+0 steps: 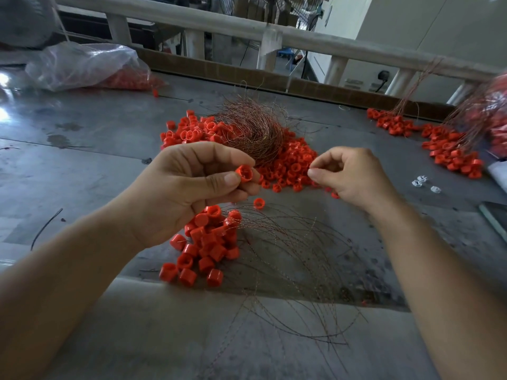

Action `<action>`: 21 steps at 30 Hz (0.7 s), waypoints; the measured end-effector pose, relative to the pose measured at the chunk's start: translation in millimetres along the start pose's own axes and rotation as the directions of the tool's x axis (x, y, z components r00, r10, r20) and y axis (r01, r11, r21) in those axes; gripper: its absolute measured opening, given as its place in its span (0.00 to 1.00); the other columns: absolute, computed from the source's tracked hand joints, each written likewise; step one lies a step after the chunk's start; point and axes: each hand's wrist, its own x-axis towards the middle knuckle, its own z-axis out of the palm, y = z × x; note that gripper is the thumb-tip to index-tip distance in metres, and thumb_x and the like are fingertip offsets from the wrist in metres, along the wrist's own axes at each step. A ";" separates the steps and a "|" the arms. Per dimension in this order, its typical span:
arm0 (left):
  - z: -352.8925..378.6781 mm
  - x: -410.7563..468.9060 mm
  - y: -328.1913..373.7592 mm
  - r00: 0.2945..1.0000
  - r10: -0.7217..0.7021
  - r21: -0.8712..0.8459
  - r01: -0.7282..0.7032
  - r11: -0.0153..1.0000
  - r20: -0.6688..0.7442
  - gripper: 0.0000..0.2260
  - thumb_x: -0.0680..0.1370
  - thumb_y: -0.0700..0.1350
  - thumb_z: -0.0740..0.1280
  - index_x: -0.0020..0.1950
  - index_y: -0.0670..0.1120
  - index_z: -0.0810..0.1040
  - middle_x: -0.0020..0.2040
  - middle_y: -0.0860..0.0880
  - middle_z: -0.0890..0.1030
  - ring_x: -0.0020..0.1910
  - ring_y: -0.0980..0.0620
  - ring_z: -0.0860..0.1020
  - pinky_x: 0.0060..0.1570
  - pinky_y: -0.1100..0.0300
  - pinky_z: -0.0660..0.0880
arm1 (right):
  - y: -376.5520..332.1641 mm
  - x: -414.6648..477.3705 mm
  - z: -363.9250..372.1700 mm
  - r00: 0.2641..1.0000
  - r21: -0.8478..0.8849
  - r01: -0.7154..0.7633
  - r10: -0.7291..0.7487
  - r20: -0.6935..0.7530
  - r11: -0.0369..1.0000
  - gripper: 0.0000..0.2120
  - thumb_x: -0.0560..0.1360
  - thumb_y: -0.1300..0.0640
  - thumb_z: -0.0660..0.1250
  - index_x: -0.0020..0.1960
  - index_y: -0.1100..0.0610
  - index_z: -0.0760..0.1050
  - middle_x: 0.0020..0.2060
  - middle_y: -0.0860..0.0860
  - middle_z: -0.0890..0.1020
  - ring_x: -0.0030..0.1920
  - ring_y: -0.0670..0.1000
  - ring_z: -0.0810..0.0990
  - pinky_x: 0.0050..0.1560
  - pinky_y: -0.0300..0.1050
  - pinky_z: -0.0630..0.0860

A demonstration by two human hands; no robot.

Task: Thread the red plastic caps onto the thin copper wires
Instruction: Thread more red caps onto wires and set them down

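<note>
1. Step in hand: I judge this to be the aiming step, with cap and wire end being brought together and nothing threaded yet.
2. Your left hand (192,187) pinches one red cap (244,173) between thumb and fingertips. It is raised off the bench (82,133) with its open mouth turned toward your right hand.
3. Your right hand (354,176) has thumb and forefinger pressed tip to tip, the other fingers curled. I judge that it pinches a copper wire, but the strand is too fine to confirm.
4. The two hands are near each other but apart, with a gap between cap and fingertips.
5. Stock: the loose caps (290,160) lie just beyond your hands, with the wire bundle (252,130) resting on them.
6. Caps that appear finished (208,242) lie below your left hand, their wires (288,256) fanned toward you.
7. Next move: hold the cap steady and close the gap. You need a short, stiff length of wire past the fingertips, and its tip must meet the hole in the cap, which cannot be seen from here.
8. Risk, as a judgement: too long a free end will bend and miss.
</note>
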 end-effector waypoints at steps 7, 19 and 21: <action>-0.3 0.6 -1.5 0.999 -0.042 0.048 0.043 0.998 -0.028 0.11 0.65 0.38 0.70 0.45 0.46 0.84 0.40 0.45 0.84 0.41 0.51 0.83 0.39 0.66 0.78 | -42.3 -23.3 11.2 0.927 0.672 -0.179 -0.107 0.360 0.719 0.06 0.65 0.58 0.65 0.41 0.56 0.77 0.30 0.49 0.82 0.30 0.44 0.79 0.28 0.35 0.74; 4.0 1.9 -1.3 0.992 -0.059 0.091 0.069 0.993 -0.111 0.09 0.64 0.37 0.67 0.42 0.42 0.81 0.38 0.44 0.84 0.38 0.50 0.83 0.36 0.66 0.78 | -47.5 -29.9 19.0 0.906 0.749 -0.206 -0.167 0.390 0.630 0.07 0.62 0.59 0.67 0.41 0.57 0.77 0.29 0.50 0.80 0.30 0.44 0.78 0.29 0.35 0.75; 4.7 1.5 -1.2 0.992 -0.061 0.107 0.073 0.992 -0.113 0.10 0.64 0.37 0.66 0.44 0.41 0.80 0.38 0.44 0.84 0.38 0.50 0.83 0.37 0.66 0.78 | -48.1 -31.2 20.0 0.920 0.721 -0.145 -0.177 0.351 0.677 0.09 0.61 0.58 0.69 0.41 0.57 0.77 0.30 0.49 0.79 0.31 0.44 0.78 0.30 0.34 0.74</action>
